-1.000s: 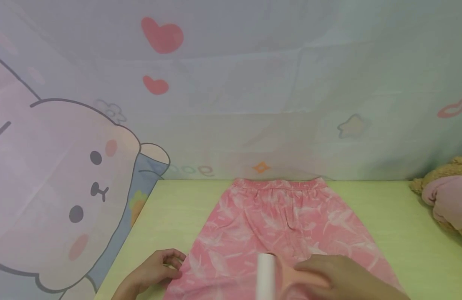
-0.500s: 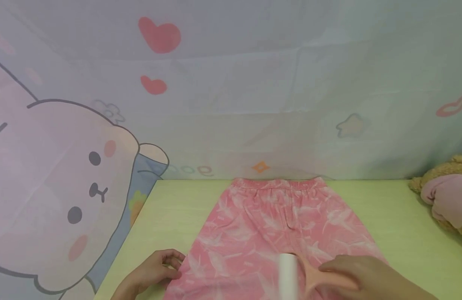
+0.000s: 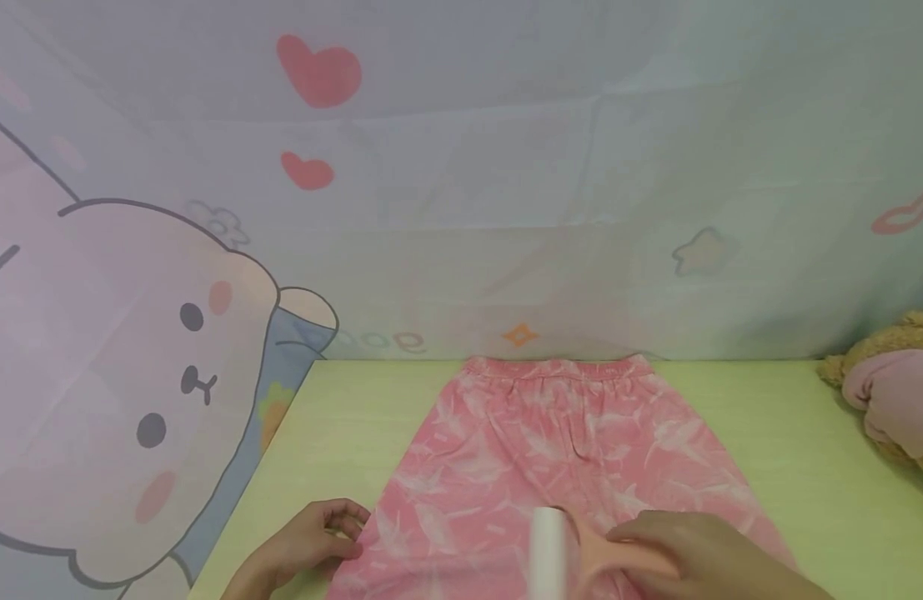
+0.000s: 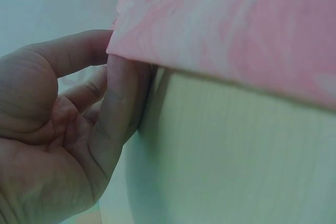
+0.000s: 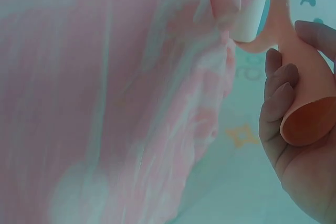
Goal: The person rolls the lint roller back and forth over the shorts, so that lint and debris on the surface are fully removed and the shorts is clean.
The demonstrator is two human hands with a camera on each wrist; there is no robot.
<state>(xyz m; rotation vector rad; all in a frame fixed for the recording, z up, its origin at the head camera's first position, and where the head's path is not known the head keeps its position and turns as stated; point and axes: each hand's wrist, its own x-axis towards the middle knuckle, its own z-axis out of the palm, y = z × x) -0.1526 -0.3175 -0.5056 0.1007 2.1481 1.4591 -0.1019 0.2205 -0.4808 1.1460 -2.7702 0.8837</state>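
Pink pants (image 3: pixel 506 467) with a white leaf-like pattern lie on the table, gathered waistband at the far edge and lower part out of frame. At their left side, my left hand (image 3: pixel 311 537) pinches the fabric edge; in the left wrist view its fingers (image 4: pixel 118 98) reach under the cloth. My right hand (image 3: pixel 694 546) grips the peach handle of a lint roller (image 3: pixel 547 554), its white roll against the front of the pants. The right wrist view shows the fingers curled round the handle (image 5: pixel 304 77), whose hollow end faces the camera, and the roll partly behind pink cloth.
The pale green table (image 3: pixel 356 417) ends at the back against a printed cloth backdrop (image 3: pixel 461 208). A plush toy (image 3: pixel 892 396) in pink clothing sits at the right edge. A large cartoon bear print (image 3: pixel 153 375) fills the left side.
My right hand has slid the lint roller right across the pants, then partway back to the left. The left hand stays in place at the fabric edge.
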